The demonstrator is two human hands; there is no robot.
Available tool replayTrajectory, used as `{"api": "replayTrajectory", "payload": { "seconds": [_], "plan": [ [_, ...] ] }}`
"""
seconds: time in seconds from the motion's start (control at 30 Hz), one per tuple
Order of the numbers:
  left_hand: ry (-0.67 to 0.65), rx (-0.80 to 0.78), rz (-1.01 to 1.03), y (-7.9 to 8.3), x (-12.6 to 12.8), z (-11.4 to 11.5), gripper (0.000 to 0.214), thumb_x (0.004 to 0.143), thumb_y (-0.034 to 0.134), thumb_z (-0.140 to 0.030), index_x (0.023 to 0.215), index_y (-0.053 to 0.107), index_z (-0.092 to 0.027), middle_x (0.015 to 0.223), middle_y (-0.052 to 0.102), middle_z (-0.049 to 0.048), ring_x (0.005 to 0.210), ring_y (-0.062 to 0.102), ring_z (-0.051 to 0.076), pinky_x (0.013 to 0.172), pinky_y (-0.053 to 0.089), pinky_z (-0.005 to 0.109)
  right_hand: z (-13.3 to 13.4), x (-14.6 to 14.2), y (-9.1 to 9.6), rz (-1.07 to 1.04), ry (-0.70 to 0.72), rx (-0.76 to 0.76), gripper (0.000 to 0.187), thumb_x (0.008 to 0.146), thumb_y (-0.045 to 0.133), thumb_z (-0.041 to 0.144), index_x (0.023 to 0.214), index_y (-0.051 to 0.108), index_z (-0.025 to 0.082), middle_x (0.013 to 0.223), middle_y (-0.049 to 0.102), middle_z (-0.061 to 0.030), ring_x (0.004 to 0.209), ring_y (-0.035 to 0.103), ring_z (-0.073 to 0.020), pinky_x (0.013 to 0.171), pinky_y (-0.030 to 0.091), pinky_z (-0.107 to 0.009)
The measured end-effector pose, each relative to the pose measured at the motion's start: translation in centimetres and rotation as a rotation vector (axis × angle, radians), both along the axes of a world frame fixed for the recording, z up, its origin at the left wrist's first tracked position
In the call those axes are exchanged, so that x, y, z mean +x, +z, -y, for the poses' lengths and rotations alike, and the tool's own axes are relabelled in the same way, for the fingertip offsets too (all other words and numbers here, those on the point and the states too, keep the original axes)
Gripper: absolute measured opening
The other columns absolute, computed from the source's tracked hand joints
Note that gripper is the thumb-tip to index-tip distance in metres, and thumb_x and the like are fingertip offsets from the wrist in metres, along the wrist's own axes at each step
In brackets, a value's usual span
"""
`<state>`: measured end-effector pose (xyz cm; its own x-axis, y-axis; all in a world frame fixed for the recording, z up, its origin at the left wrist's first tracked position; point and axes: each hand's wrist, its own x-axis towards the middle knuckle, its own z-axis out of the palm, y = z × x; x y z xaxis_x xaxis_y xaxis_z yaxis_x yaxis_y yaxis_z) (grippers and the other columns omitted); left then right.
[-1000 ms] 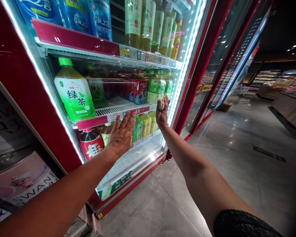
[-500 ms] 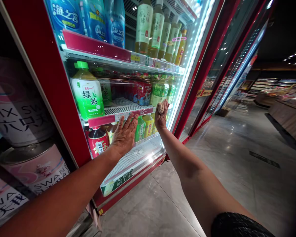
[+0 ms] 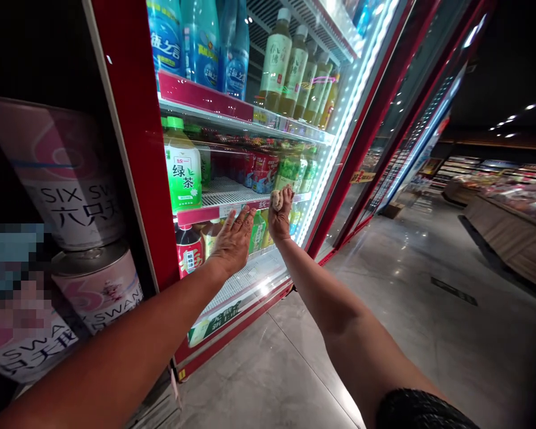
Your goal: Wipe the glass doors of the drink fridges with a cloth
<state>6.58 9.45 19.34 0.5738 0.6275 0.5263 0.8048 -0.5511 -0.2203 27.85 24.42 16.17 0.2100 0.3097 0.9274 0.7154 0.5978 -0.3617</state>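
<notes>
My left hand (image 3: 232,241) lies flat with its fingers out, seemingly against the glass door (image 3: 232,286) of a lit red-framed drinks cooler. Bunched in my right hand (image 3: 280,217) is a beige cloth (image 3: 277,200), pressed at the glass in front of the middle shelf's right part. Behind the glass, a green tea bottle (image 3: 183,173) stands at the left of that shelf. Red packs (image 3: 261,171) and green-labelled bottles (image 3: 290,167) sit farther right. On the lower shelf, a dark bottle with a red label (image 3: 190,250) shows left of my left hand.
Pink and white cans (image 3: 100,286) are stacked at the left beside the red cooler frame (image 3: 129,149). Blue bottles (image 3: 201,42) and pale-labelled bottles (image 3: 277,59) fill the upper shelf. More cooler doors (image 3: 384,131) continue right, past a grey tiled floor (image 3: 375,286) and wooden-sided display stands (image 3: 509,244).
My right hand has moved left along the glass with the cloth, closer to my left hand. The view has turned a little left, so the cooler's left side appears farther right.
</notes>
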Motion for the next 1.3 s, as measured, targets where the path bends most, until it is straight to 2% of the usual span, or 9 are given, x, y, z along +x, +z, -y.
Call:
{"api": "replayTrajectory", "payload": {
  "seconds": [0.07, 0.23, 0.4, 0.53, 0.73, 0.9, 1.07, 1.2, 1.3],
  "plan": [
    [-0.003, 0.005, 0.002, -0.1, -0.5, 0.2, 0.073, 0.088, 0.047, -0.018, 0.158, 0.033, 0.000, 0.173, 0.019, 0.0128, 0.162, 0.009, 0.027, 0.136, 0.009, 0.050, 0.5, -0.9, 0.2, 0.026, 0.019, 0.008, 0.066, 0.105, 0.041, 0.048, 0.160, 0.030, 0.015, 0.169, 0.031, -0.0197, 0.163, 0.016, -0.0208, 0.133, 0.014, -0.056],
    [-0.004, 0.004, -0.002, 0.0, -1.8, 0.8, 0.077, 0.086, 0.050, -0.019, 0.157, 0.033, 0.001, 0.172, 0.019, 0.0130, 0.162, 0.010, 0.026, 0.136, 0.011, 0.047, 1.7, -3.0, 0.8, -0.119, -0.043, -0.034, 0.062, 0.106, 0.035, 0.043, 0.160, 0.028, 0.012, 0.169, 0.029, -0.0223, 0.163, 0.017, -0.0204, 0.133, 0.013, -0.057],
    [-0.015, -0.002, 0.006, 0.2, -2.1, 1.0, 0.073, 0.088, 0.047, -0.019, 0.158, 0.032, 0.001, 0.172, 0.020, 0.0118, 0.162, 0.012, 0.026, 0.136, 0.012, 0.045, 2.8, -4.6, 0.3, 0.001, 0.014, -0.041, 0.064, 0.105, 0.039, 0.043, 0.161, 0.026, 0.014, 0.171, 0.024, -0.0209, 0.164, 0.008, -0.0209, 0.133, 0.012, -0.058],
    [-0.017, 0.001, 0.024, 0.0, -2.3, 1.0, 0.074, 0.090, 0.044, -0.017, 0.159, 0.027, 0.003, 0.172, 0.017, 0.0126, 0.162, 0.011, 0.026, 0.136, 0.013, 0.046, 3.2, -5.3, 0.0, -0.083, -0.024, -0.035, 0.063, 0.106, 0.036, 0.042, 0.161, 0.025, 0.016, 0.170, 0.026, -0.0208, 0.164, 0.012, -0.0218, 0.132, 0.012, -0.060],
    [-0.040, 0.006, 0.079, -0.5, -3.3, 1.3, 0.071, 0.093, 0.043, -0.018, 0.159, 0.028, 0.002, 0.171, 0.021, 0.0145, 0.161, 0.013, 0.027, 0.135, 0.018, 0.047, 4.5, -7.4, -0.6, 0.130, 0.007, 0.038, 0.061, 0.105, 0.042, 0.040, 0.162, 0.027, 0.024, 0.171, 0.027, -0.0147, 0.165, 0.009, -0.0241, 0.132, 0.015, -0.061],
    [-0.002, 0.039, 0.074, -0.7, -4.7, 2.1, 0.071, 0.093, 0.041, -0.017, 0.160, 0.026, 0.001, 0.173, 0.016, 0.0117, 0.162, 0.010, 0.024, 0.136, 0.018, 0.044, 4.9, -8.1, -0.3, 0.030, -0.006, 0.056, 0.058, 0.106, 0.038, 0.038, 0.161, 0.027, 0.023, 0.171, 0.027, -0.0148, 0.165, 0.011, -0.0240, 0.132, 0.013, -0.064],
    [0.041, 0.061, 0.008, -0.7, -5.8, 2.4, 0.070, 0.094, 0.039, -0.018, 0.160, 0.027, -0.002, 0.172, 0.019, 0.0107, 0.162, 0.013, 0.021, 0.136, 0.018, 0.043, 5.6, -8.8, -0.6, 0.187, 0.009, 0.055, 0.059, 0.104, 0.046, 0.040, 0.159, 0.032, 0.028, 0.171, 0.031, -0.0116, 0.164, 0.014, -0.0254, 0.131, 0.015, -0.066],
    [0.052, 0.051, -0.006, -0.6, -6.2, 2.7, 0.070, 0.093, 0.040, -0.018, 0.160, 0.027, 0.000, 0.173, 0.014, 0.0099, 0.162, 0.009, 0.021, 0.136, 0.017, 0.041, 5.9, -9.3, -0.3, 0.120, -0.002, 0.081, 0.059, 0.104, 0.044, 0.040, 0.160, 0.032, 0.026, 0.171, 0.031, -0.0129, 0.164, 0.015, -0.0258, 0.129, 0.019, -0.068],
    [0.066, 0.054, 0.013, -0.8, -6.4, 3.1, 0.069, 0.093, 0.042, -0.018, 0.159, 0.030, -0.002, 0.172, 0.019, 0.0101, 0.162, 0.012, 0.022, 0.136, 0.017, 0.045, 6.5, -10.3, -0.4, 0.147, 0.007, 0.088, 0.058, 0.105, 0.041, 0.037, 0.161, 0.030, 0.027, 0.172, 0.028, -0.0129, 0.165, 0.011, -0.0242, 0.130, 0.017, -0.068]
  ]
}}
